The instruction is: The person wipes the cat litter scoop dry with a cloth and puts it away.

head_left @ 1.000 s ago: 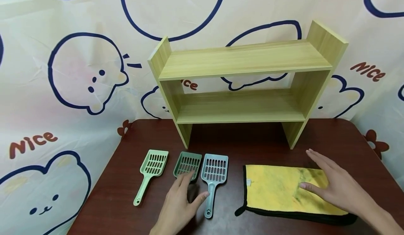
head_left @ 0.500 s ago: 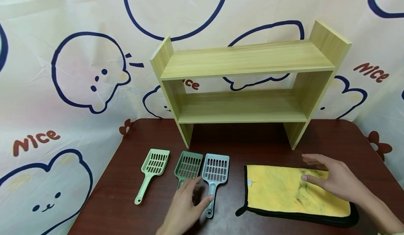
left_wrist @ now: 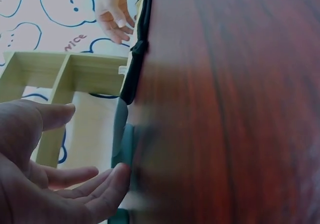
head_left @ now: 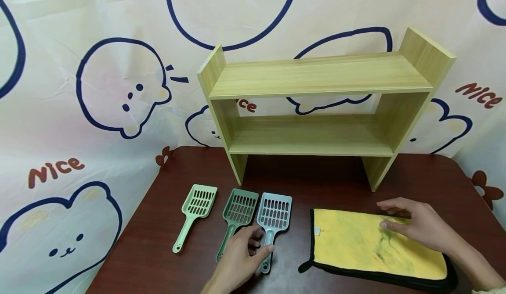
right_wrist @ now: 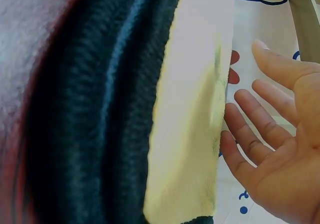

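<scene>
Blue scoop (head_left: pixel 272 228) just lying on the table (head_left: pixel 142 241), shelf (head_left: pixel 312 138) standing behind | left hand (head_left: pixel 241 256) kinda hovering at its handle (head_left: pixel 269 238), right hand (head_left: pixel 423 228) over yellow cloth (head_left: pixel 352 241) | fingers relaxed, thumbs apart, both gripping nothing

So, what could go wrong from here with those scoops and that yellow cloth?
The left hand is right by both the dark green scoop and the blue scoop, which lie close together, so it might nudge one while taking the other. The right hand is open at the yellow cloth; a careless sweep could rumple or shift it.
</scene>
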A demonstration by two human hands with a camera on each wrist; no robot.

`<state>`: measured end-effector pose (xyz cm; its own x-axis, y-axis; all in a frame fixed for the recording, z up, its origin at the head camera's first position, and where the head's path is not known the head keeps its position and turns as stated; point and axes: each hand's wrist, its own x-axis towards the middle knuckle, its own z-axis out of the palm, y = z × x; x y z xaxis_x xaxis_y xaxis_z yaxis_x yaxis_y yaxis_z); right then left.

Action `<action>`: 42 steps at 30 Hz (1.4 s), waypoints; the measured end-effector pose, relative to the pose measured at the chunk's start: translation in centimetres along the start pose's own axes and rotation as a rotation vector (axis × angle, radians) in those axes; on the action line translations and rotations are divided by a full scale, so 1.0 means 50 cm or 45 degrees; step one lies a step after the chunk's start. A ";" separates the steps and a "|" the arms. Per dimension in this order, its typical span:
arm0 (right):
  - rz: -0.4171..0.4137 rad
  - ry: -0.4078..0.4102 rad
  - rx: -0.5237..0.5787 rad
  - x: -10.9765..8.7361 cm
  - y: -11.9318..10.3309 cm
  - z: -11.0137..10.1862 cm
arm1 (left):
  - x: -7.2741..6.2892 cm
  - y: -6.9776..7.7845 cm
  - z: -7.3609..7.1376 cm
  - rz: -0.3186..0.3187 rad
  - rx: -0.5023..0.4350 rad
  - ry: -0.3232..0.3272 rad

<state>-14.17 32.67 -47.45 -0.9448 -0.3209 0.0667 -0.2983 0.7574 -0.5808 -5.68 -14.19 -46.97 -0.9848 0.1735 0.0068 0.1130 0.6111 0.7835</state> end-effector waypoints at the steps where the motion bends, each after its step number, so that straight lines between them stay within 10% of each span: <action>1: -0.003 -0.004 -0.004 0.001 0.001 0.002 | 0.000 0.000 0.002 -0.019 -0.013 -0.012; 24: -0.110 -0.130 -0.047 0.020 0.004 0.021 | 0.025 0.011 0.022 -0.159 0.080 -0.055; 42: -0.211 -0.123 0.077 0.003 -0.016 -0.007 | 0.015 -0.005 0.004 0.016 0.139 -0.012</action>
<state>-14.13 32.22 -46.70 -0.8650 -0.4938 0.0888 -0.4373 0.6553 -0.6159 -6.43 -14.09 -47.29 -0.9821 0.1881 0.0099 0.1392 0.6893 0.7110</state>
